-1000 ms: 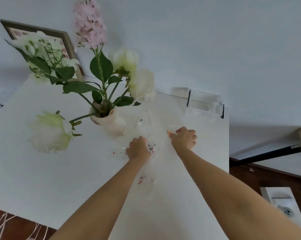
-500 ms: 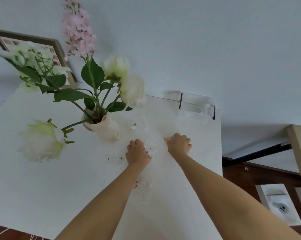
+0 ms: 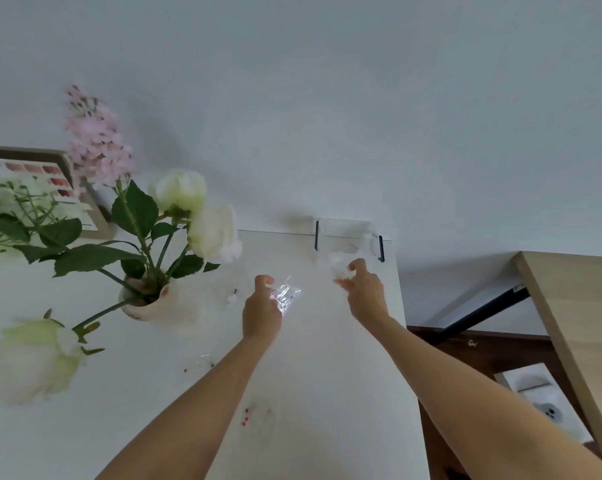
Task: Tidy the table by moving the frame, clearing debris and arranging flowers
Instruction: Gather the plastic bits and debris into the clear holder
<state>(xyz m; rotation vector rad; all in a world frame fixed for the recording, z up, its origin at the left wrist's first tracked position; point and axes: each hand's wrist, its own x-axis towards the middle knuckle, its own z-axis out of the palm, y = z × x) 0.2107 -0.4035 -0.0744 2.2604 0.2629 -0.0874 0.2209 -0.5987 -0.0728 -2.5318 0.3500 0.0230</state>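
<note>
Debris comes first: I count one crinkled clear plastic wrapper [image 3: 287, 295] pinched in my left hand [image 3: 262, 310], fingers closed on it, lifted just above the middle of the white tabletop [image 3: 344, 358]. My right hand [image 3: 365, 289] is near the far right corner, its fingertips curled around a second, paler scrap of clear plastic [image 3: 339, 268]; the scrap is blurred against the white, so I cannot tell how firm that hold is. A cluster of three small red beads [image 3: 245, 418] lies toward the near edge between my forearms, and another red speck [image 3: 186, 370] sits further left. A small tag [image 3: 233, 294] lies just beside the left hand.

One ceramic vase [image 3: 147, 301] stands left of centre, holding four white blooms that I can count and one pink flower spike [image 3: 97, 140]; one white bloom [image 3: 29, 358] droops low toward the left edge. One wooden picture frame [image 3: 85, 202] leans against the wall at the far left corner, partly hidden by leaves. One clear acrylic stand [image 3: 348, 239] with dark side edges sits at the far right corner, just beyond my right hand. One wooden desk [image 3: 576, 306] stands apart on the right.
</note>
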